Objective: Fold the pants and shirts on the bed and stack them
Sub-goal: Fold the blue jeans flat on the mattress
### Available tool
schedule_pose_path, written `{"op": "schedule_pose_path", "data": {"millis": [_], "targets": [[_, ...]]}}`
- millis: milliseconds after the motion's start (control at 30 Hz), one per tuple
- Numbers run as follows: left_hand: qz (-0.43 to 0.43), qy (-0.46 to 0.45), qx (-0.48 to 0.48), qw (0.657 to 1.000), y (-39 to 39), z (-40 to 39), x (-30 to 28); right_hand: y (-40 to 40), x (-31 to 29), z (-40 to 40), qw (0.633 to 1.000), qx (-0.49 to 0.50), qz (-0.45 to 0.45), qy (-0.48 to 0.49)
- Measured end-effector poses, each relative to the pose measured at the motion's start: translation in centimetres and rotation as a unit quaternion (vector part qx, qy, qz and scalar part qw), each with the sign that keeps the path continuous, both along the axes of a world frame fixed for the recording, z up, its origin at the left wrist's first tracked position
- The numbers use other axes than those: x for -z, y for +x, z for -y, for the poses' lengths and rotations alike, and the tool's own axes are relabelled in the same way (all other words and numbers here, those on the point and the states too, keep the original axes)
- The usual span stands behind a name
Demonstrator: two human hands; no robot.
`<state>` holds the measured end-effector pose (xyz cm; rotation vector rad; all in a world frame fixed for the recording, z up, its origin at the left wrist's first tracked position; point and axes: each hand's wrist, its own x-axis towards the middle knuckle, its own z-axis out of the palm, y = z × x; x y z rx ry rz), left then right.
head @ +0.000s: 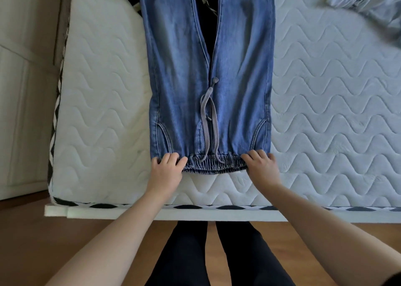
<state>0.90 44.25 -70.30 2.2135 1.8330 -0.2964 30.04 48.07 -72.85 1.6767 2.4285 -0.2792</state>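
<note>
One pair of blue jeans (208, 68) lies flat on the mattress (325, 112), its elastic waistband (213, 164) near the front edge and its legs running off toward the far edge. My left hand (166, 170) pinches the waistband's left corner with curled fingers, and my right hand (261, 166) pinches its right corner the same way. A grey drawstring (209, 121) trails up the front. Dark clothing (208, 14) shows between the legs; a pale garment (368, 1) sits at the far right corner.
</note>
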Motion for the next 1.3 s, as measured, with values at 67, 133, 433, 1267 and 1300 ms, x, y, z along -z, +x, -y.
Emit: {"op": "schedule_pose_path", "data": {"millis": [67, 133, 433, 1267, 1300], "targets": [[0.018, 0.021, 0.005, 1.0, -0.5, -0.5, -3.1, -0.2, -2.9, 0.0, 0.999, 0.017, -0.04, 0.021], [0.034, 0.04, 0.009, 0.999, -1.0, -1.0, -6.3, -0.2, -6.3, -0.4, 0.996, 0.033, -0.076, 0.046], [0.089, 0.118, 0.024, 0.989, -2.5, -5.2, -21.9, -0.7, -22.8, -4.9, 0.97, 0.018, -0.171, 0.169], [0.198, 0.33, 0.116, 0.916, -2.3, -13.2, -56.7, 0.8, -57.0, -13.1, 0.883, -0.099, -0.299, 0.347], [0.199, 0.334, 0.127, 0.913, -2.2, -13.1, -58.2, 0.9, -58.3, -13.2, 0.88, -0.101, -0.321, 0.335]]}}
